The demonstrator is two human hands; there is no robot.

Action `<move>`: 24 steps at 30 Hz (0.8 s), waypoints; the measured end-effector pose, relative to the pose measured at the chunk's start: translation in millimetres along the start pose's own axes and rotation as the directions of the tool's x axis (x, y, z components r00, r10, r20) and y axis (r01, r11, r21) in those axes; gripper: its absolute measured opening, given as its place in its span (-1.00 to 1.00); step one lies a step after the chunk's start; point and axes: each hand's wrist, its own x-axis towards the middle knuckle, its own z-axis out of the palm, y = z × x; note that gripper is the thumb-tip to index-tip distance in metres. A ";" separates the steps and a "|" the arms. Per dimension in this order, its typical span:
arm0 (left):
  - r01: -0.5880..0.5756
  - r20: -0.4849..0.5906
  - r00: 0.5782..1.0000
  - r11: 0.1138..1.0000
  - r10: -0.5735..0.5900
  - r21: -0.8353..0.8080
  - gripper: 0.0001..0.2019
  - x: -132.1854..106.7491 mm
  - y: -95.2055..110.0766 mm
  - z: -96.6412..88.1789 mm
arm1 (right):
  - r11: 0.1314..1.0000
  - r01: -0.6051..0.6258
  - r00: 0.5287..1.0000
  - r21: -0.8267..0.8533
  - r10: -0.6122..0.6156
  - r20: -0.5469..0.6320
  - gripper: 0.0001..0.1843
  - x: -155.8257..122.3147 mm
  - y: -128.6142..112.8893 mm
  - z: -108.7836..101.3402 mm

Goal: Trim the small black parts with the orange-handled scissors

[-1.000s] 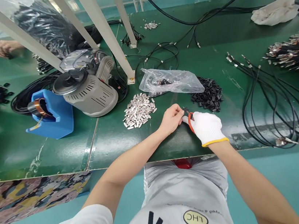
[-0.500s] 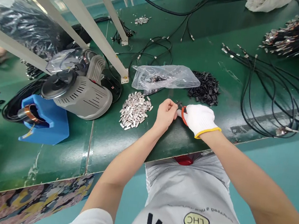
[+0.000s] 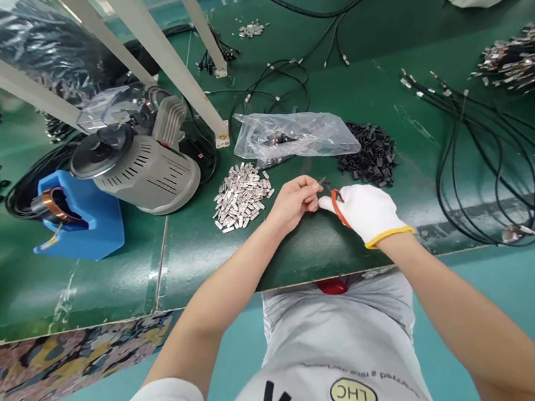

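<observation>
My bare left hand (image 3: 296,199) is closed in a pinch over the bench; what its fingertips hold is too small and hidden to make out. Beside it, my right hand (image 3: 367,212), in a white knit glove with a yellow cuff, grips red-handled pliers (image 3: 341,209). The dark jaws of the pliers point toward the left fingertips, where a small black bit shows. Left of my hands lies a pile of small silver metal connectors (image 3: 241,198). Beyond them are a clear plastic bag (image 3: 300,138) and a heap of small black plastic pieces (image 3: 369,155).
A grey machine (image 3: 148,168) and a blue tape dispenser (image 3: 82,219) stand on the green bench (image 3: 209,272) at left, by white posts (image 3: 195,79). Black cables (image 3: 495,151) lie coiled at right, with a bundle of cable ends (image 3: 523,53) behind. Another person's arm shows at far left.
My right hand has shifted slightly right with the pliers, drawing back a little from the left fingertips. My left hand stays pinched in about the same place.
</observation>
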 end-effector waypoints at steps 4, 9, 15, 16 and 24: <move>-0.117 -0.059 0.991 0.989 0.122 0.090 -0.74 3.4 -3.0 -3.6 | 0.998 -0.037 0.999 -0.044 0.039 0.033 -0.19 -0.9 7.5 0.1; -0.139 0.006 0.990 0.967 0.141 0.212 -0.75 7.5 -3.3 -7.8 | 0.997 -0.059 0.997 -0.057 0.062 0.051 -0.17 -2.0 24.0 -8.0; -0.265 0.143 0.964 0.860 0.224 0.436 -0.76 5.6 -4.8 -8.9 | 0.981 0.116 0.989 -0.154 -0.128 -0.072 -0.17 -14.6 38.7 -12.5; -0.294 0.175 0.955 0.819 0.238 0.492 -0.78 4.5 -5.1 -8.9 | 0.971 0.142 0.981 -0.193 -0.164 -0.105 -0.17 -15.9 40.0 -11.6; -0.407 0.236 0.911 0.652 0.338 0.639 -0.87 1.8 -11.8 -9.1 | 0.908 0.233 0.946 -0.349 -0.296 -0.136 -0.19 -14.9 46.5 -3.0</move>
